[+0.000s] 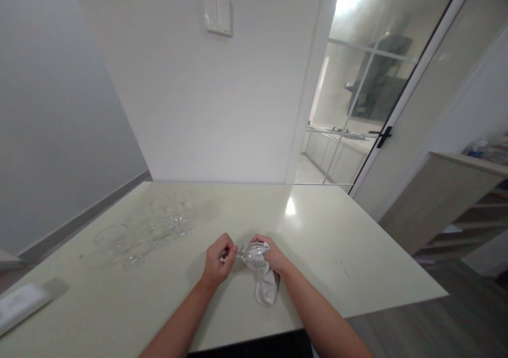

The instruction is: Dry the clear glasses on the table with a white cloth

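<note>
Two bare forearms (180, 310) lie nearest; left hand (219, 260) grips a clear glass goblet's (253, 251) stem, axis left-to-right; right hand (274, 256) clasps its bowl (with limp white cloth (266, 289)).

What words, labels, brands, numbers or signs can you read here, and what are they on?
None can be read.
Glass and cloth: no lettering visible.
Wall switch: possibly a faint mark low down, too small to read.
Things on top of the cabinet: too blurred to tell.
</note>
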Motion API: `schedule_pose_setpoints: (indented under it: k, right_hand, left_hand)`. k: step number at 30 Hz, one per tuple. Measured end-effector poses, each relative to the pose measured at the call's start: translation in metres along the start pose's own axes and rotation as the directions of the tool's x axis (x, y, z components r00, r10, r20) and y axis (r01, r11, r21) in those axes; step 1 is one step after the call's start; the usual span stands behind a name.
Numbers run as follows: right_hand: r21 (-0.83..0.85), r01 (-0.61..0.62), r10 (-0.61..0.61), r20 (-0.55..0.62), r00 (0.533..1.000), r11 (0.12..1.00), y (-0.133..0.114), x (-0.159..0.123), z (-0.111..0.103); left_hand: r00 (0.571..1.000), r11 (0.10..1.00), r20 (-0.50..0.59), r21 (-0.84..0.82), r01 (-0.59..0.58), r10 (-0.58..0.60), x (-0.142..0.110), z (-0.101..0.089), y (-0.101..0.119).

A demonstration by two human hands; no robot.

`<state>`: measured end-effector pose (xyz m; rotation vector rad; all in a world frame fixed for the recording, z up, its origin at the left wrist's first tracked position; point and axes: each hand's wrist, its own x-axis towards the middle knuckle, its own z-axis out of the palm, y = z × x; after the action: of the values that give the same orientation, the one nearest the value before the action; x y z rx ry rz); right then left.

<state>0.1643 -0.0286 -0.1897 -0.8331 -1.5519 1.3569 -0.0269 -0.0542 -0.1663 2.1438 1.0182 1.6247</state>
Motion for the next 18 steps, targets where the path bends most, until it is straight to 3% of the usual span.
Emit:
schedule_pose_setpoints:
  k: [6,12,15,18]
  right_hand:
    - [-0.013,-0.05,0.049,-0.085,0.995,0.999,0.0004,-0.0011,0.0015]
    - [-0.009,-0.039,0.039,-0.067,0.997,0.999,0.0034,-0.001,0.0018]
    - [0.006,-0.017,0.017,-0.011,1.0,1.0,0.0022,-0.0008,0.0021]
    - [-0.02,-0.026,0.027,0.057,0.998,0.999,-0.0036,-0.0002,0.0039]
  left_hand:
    - [1.0,0.999,0.005,0.032,-0.027,0.027,-0.0042,-0.0028,0.004]
    - [1.0,1.0,-0.011,0.029,-0.008,0.008,-0.0029,-0.0017,0.0037]
    - [0.998,0.998,-0.032,0.027,0.057,-0.056,-0.0003,-0.0004,0.0041]
    - [0.978,0.981,-0.091,0.022,0.192,-0.189,0.0038,-0.0003,0.0041]
